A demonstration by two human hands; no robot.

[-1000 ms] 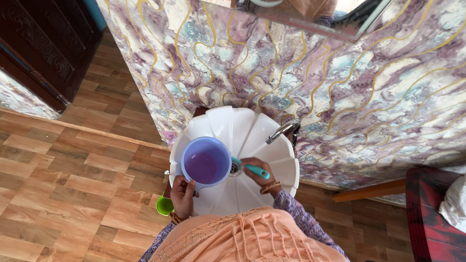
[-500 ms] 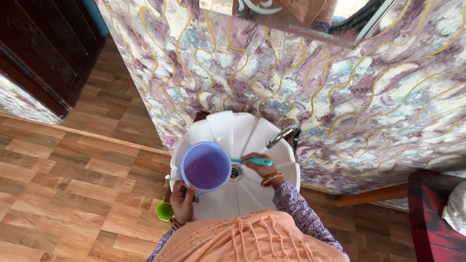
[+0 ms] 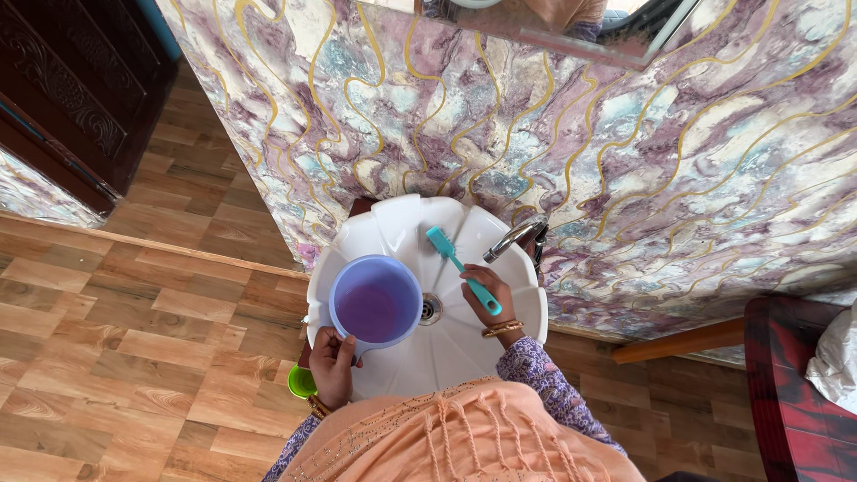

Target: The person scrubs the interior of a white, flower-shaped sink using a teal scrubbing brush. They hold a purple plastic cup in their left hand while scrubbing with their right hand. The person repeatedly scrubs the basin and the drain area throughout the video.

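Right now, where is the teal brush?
In the head view, the teal brush is in the right hand, held over the white sink, its head pointing toward the wall, between the purple mug and the tap.

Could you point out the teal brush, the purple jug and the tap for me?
teal brush (image 3: 440, 239), head view, on its bristled head.
purple jug (image 3: 375, 305), head view, on the inside of its bowl.
tap (image 3: 513, 236), head view, on the middle of its metal spout.
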